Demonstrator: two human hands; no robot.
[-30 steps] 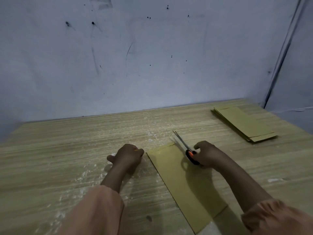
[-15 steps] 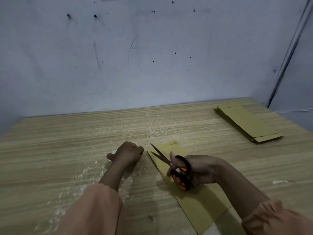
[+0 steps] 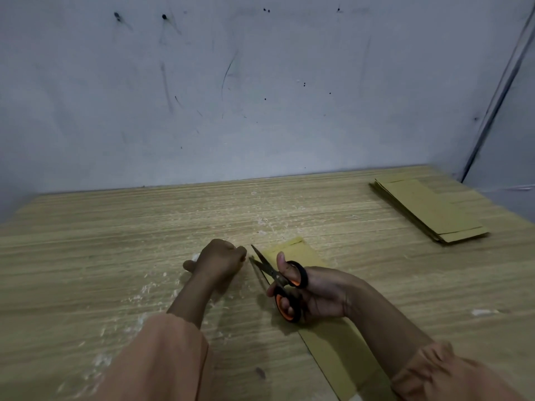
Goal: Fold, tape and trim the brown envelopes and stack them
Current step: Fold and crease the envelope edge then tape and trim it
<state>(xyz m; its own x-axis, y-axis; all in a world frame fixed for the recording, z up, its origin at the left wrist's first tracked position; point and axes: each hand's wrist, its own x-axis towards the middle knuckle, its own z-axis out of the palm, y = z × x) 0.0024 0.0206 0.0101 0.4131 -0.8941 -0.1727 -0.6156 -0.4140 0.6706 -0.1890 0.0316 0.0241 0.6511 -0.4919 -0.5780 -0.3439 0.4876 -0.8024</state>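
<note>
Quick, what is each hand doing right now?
Left hand: curled into a fist on the table; whether it pinches anything cannot be told.
Right hand: holding the scissors, blades open.

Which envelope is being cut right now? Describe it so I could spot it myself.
Start from the wooden table and look at its near middle, between the two hands. The brown envelope lies flat there alone, under the right hand holding the scissors. The other envelopes sit in a stack at the far right corner.
</note>
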